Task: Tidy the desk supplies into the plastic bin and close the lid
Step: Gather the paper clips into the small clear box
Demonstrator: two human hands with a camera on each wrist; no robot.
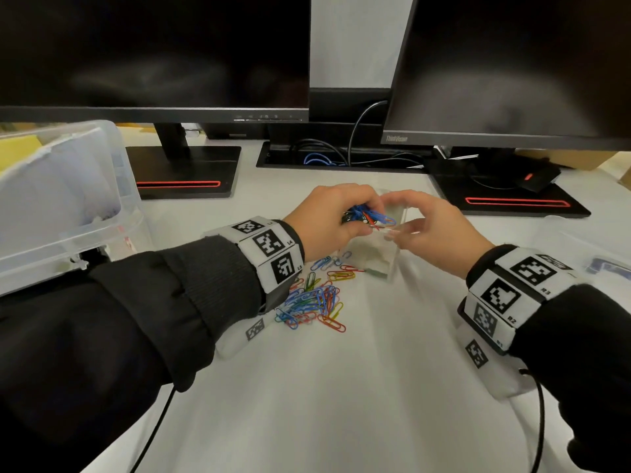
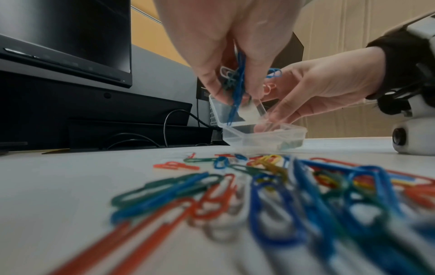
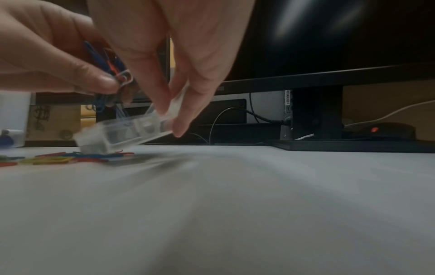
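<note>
My left hand (image 1: pixel 336 216) (image 2: pixel 230 61) pinches a bunch of coloured paper clips (image 1: pixel 367 216) (image 2: pixel 237 87) right above a small clear plastic box (image 1: pixel 379 256) (image 2: pixel 261 134) whose hinged lid stands open. My right hand (image 1: pixel 426 230) (image 3: pixel 169 78) grips that small box (image 3: pixel 122 130) by its lid and edge, tilting it off the desk. A loose pile of paper clips (image 1: pixel 314 302) (image 2: pixel 270 186) lies on the white desk just in front of the box. The large clear plastic bin (image 1: pixel 61 199) sits at the far left with its lid open.
Two dark monitors stand behind, their black stands (image 1: pixel 184 172) (image 1: pixel 512 199) on the desk, with a cable tray (image 1: pixel 341 155) between them. A clear item with blue contents (image 1: pixel 607 268) lies at the right edge. The white desk (image 1: pixel 341 387) stretches toward me.
</note>
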